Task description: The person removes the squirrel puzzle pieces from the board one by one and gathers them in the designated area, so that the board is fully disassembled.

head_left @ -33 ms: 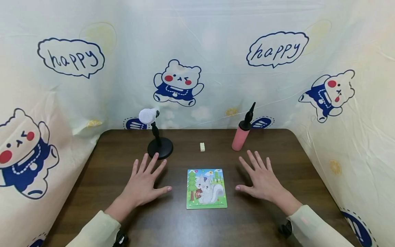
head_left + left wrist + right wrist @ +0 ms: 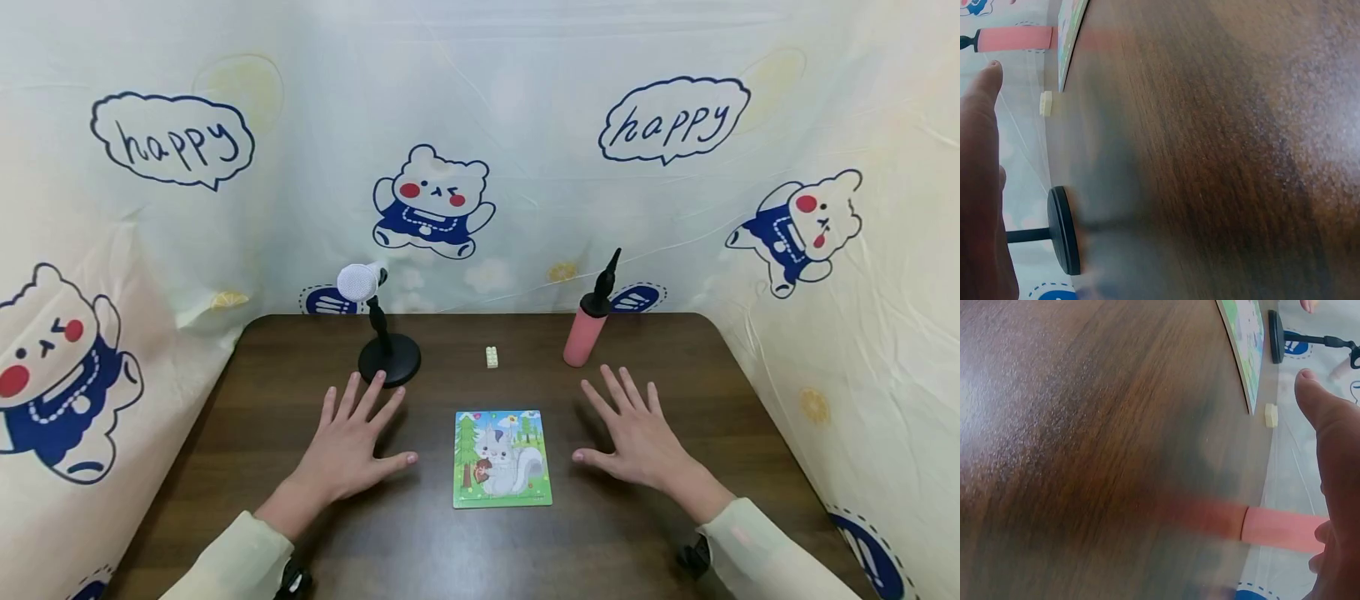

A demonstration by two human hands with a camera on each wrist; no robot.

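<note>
My left hand (image 2: 347,450) is held above the table with its fingers spread, holding nothing. Beyond its fingertips stands a microphone (image 2: 358,283) on a black round-based stand (image 2: 390,360). Spread in the same way, my right hand (image 2: 637,437) is also bare, and a pink hand pump (image 2: 583,335) with a black nozzle stands past its fingers. Between the hands lies a flat square picture puzzle (image 2: 502,458) showing a grey squirrel among trees. Behind it sits a small cream toy brick (image 2: 492,357). Both wrist views show a thumb apart from these things.
The dark wooden table (image 2: 495,554) has rounded far corners. A pale cloth (image 2: 540,225) printed with bears and "happy" bubbles hangs behind it and along both sides.
</note>
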